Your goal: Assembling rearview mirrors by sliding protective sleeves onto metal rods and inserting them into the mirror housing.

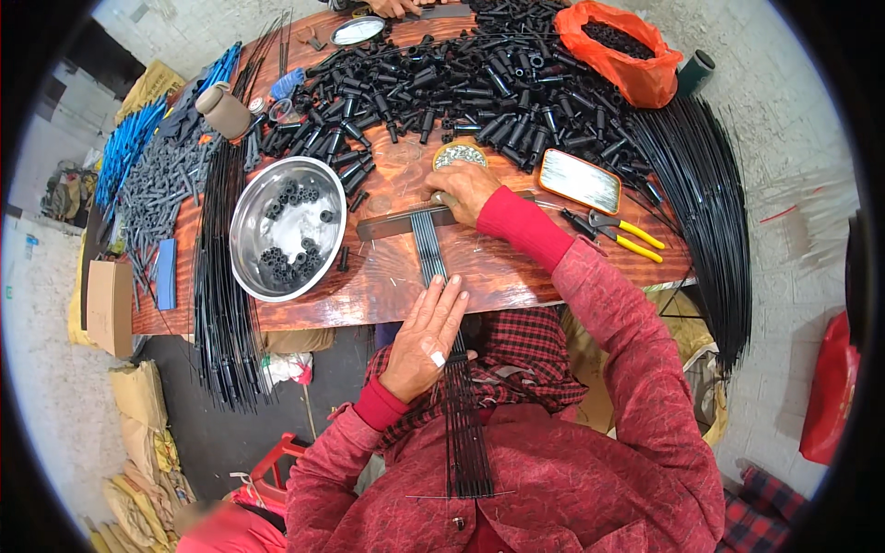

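Counter (516,267) with a glossy, reddish-brown, streaked surface. Far side: a broad heap of black tubular parts (415,83), with an open orange bag (634,85) at its right. Left: a spread of grey pieces (161,180); a bundle of black rods (219,249), overhanging the front edge; a round metal bowl (290,170). Centre: a dark flat bar (383,226), with a row of thin rods (426,244) extending from it past the front edge; beyond, a yellow-rimmed dish (459,143). Right: a rectangular tray (579,203), yellow-handled pliers (639,249) and a second black bundle (710,203), also overhanging.
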Demonstrator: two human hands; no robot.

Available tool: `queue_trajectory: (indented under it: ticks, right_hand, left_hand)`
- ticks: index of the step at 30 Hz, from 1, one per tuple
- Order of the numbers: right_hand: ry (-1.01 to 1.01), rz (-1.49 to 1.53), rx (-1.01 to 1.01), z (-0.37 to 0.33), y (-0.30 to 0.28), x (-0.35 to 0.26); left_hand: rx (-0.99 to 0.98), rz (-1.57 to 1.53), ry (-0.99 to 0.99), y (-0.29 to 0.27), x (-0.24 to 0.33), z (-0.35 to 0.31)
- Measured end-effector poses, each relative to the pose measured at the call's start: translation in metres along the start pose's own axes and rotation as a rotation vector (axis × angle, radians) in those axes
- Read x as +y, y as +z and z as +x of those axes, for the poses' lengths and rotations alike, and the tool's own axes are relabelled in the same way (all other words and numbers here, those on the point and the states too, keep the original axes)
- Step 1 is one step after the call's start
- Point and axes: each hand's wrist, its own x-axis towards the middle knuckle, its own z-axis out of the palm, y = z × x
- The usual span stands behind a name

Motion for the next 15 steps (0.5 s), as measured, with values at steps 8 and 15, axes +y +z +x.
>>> queue_trajectory:
  ticks: [8,15]
  right_hand:
    - [0.039,-0.013,0.044,0.004,0.01,-0.005]
    - [0.068,-0.149,-0.11,-0.006,-0.023,-0.005]
  left_hand:
    - [-0.01,0.008,-0.009,0.002,0.001,0.001]
    - [0.0,0.002,-0.011,0.002,0.001,0.0]
